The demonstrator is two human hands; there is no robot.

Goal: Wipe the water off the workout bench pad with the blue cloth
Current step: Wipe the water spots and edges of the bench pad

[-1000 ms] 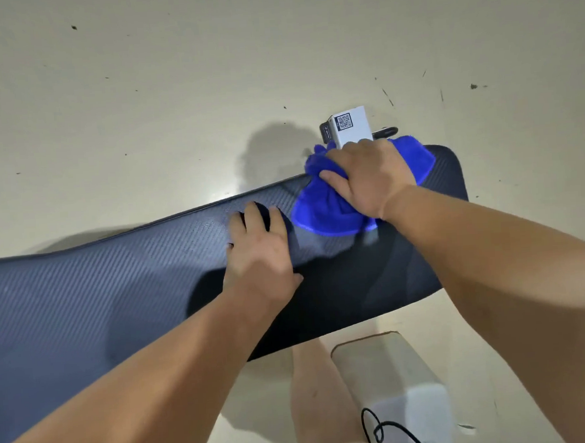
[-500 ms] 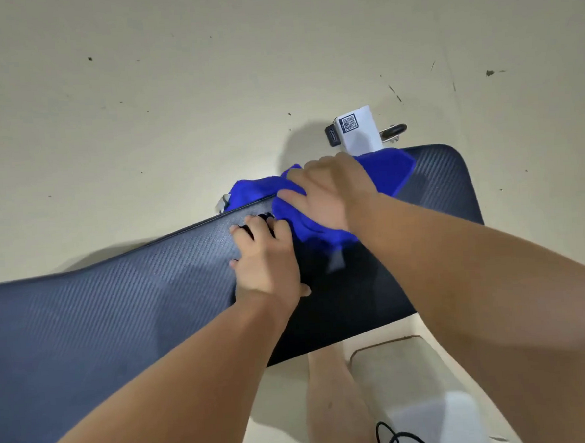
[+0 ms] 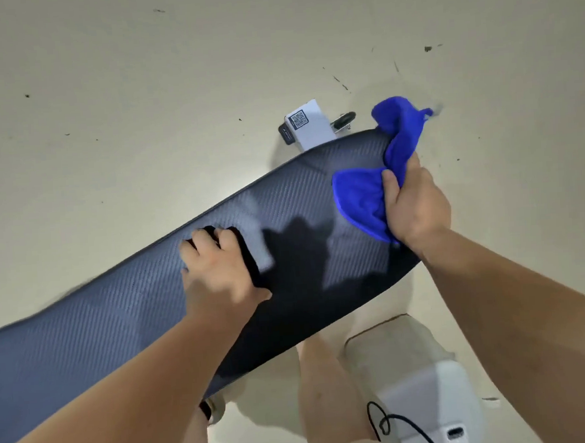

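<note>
Since half a second ago, the cloth (image 3: 365,199) has been swept from the middle of the pad (image 3: 119,317), just beside the left hand (image 3: 218,263), out to the right end, and it is now gathered up rather than pressed flat.

Head view: the cloth is gripped by the right hand (image 3: 417,207). The fingers (image 3: 389,181) are curled round its bunched middle, with the thumb laid across the front. One lobe of the cloth lies on the pad to the left of the hand. The other end rises past the far right corner, over the floor (image 3: 139,93). The left hand is laid on the pad near its far edge, well left of the cloth. Its fingers (image 3: 199,239) are nearly straight and nothing is held. Pale patches are seen on the pad beside that hand; whether they are water or glare cannot be told.

The cloth is judged light, soft and limp, so it would fold under any pull. It would best be taken at the middle, as it is now, and spread under the palm before another pass. The pad looks firm and textured, and it is probably steadied by the left hand.

A box (image 3: 307,124) with a printed code lies on the floor beyond the far edge. A leg (image 3: 329,390) and a white device (image 3: 428,394) with a black cable are seen at the near side.
</note>
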